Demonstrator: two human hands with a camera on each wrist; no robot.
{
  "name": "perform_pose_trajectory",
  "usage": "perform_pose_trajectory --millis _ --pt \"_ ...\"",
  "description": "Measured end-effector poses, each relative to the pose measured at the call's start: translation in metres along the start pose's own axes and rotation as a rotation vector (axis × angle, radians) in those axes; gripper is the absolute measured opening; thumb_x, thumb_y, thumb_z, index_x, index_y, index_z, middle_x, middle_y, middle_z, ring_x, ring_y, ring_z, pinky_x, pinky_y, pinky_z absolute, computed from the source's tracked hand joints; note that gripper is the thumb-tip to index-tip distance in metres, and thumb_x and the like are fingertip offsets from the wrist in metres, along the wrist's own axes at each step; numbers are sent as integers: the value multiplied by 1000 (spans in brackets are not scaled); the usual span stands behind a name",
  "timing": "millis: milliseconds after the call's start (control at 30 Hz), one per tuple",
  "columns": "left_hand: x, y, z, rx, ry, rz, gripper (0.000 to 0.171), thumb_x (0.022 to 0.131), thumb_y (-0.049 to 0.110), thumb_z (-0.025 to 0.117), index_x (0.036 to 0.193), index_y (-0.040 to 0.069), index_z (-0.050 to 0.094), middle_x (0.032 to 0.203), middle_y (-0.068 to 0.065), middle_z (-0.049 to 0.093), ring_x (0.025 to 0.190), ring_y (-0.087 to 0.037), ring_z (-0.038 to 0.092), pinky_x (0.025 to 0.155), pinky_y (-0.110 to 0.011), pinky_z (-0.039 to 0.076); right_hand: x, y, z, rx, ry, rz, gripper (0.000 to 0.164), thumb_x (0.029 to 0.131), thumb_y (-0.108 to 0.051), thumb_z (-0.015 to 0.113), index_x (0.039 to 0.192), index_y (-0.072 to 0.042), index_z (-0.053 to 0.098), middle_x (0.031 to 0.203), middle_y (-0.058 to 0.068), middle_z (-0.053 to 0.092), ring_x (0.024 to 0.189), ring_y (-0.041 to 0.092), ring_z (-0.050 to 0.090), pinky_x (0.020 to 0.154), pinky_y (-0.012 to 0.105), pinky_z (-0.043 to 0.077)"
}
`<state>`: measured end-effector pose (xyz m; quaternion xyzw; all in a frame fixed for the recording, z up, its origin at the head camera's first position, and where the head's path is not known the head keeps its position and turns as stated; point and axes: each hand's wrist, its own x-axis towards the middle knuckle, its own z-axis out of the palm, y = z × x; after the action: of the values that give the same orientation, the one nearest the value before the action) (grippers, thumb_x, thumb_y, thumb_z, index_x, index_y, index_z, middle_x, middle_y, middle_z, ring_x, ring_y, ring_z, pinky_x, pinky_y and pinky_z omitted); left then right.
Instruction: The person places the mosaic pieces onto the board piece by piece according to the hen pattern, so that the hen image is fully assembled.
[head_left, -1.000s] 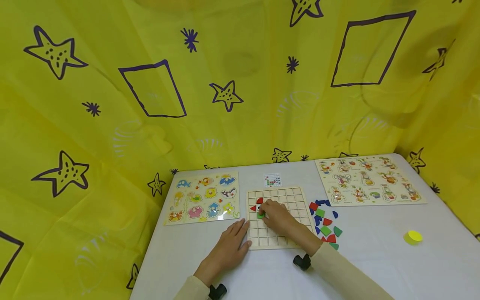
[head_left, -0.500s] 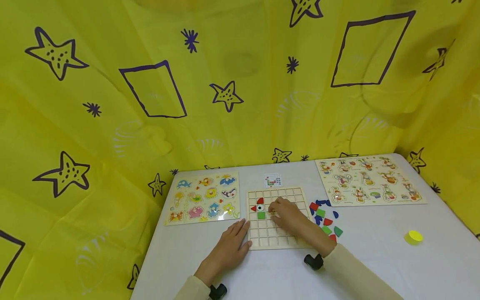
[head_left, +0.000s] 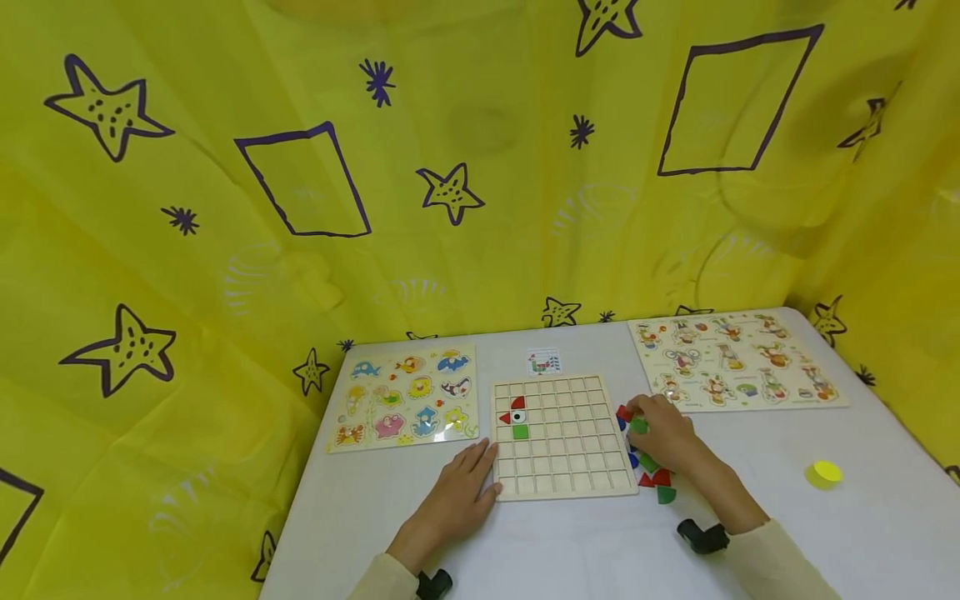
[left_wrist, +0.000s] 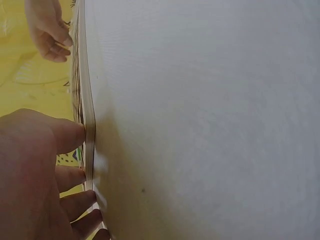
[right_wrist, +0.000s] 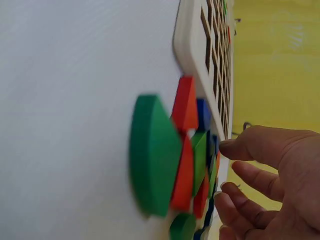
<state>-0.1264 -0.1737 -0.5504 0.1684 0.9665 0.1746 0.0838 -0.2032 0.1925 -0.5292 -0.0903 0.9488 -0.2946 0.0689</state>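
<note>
A wooden grid board (head_left: 562,460) lies in the middle of the table. On its left part sit a red quarter-round piece (head_left: 519,403), a red triangle (head_left: 505,419), a white eye tile (head_left: 518,417) and a green square (head_left: 521,432). My left hand (head_left: 456,493) rests with extended fingers against the board's left edge, fingertips touching its side in the left wrist view. Loose coloured pieces lie right of the board, among them a green rounded piece (right_wrist: 156,160) and a red one (right_wrist: 185,107). Over them hovers my right hand (head_left: 666,433), thumb and fingers apart, nothing visible between them.
A sea-animal puzzle board (head_left: 405,408) lies to the left, and a larger figure puzzle board (head_left: 705,360) at the back right. Behind the grid stands a small picture card (head_left: 543,362). A yellow round block (head_left: 824,475) is at far right, before a yellow curtain (head_left: 480,267).
My right hand has left the green square on the board and moved right to the loose pieces. The eye tile and green square are uncovered now. My left hand has stayed put.
</note>
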Motion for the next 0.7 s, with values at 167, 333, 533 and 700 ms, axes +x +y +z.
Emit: perform_pose_trajectory --millis 167,333,533,700 --pt "-1 1 0 -9 6 -2 67 109 43 52 167 15 32 174 -6 30 159 -32 30 126 -56 32 -5 12 -6 29 -59 27 36 98 -14 71 128 1 63 119 23 60 107 38 57 91 63 47" --pt "0 1 -1 -9 2 4 67 110 43 51 167 15 32 174 -7 30 159 -32 30 126 -56 32 -7 17 -11 73 -60 -25 32 99 -8 67 128 5 63 119 22 60 107 37 61 92 58 55" --pt "0 2 -1 3 -5 -3 67 110 44 51 167 15 31 174 -6 29 159 -31 29 126 -55 32 -5 20 -11 55 -44 -15 28 99 -6 66 126 4 65 118 22 60 108 39 61 91 55 58" --pt "-1 3 -3 -5 0 -4 67 109 43 51 167 15 32 174 -6 30 159 -32 30 126 -56 32 -2 22 -8 19 -25 13 27 100 -5 65 126 2 67 117 23 59 104 37 60 88 50 60"
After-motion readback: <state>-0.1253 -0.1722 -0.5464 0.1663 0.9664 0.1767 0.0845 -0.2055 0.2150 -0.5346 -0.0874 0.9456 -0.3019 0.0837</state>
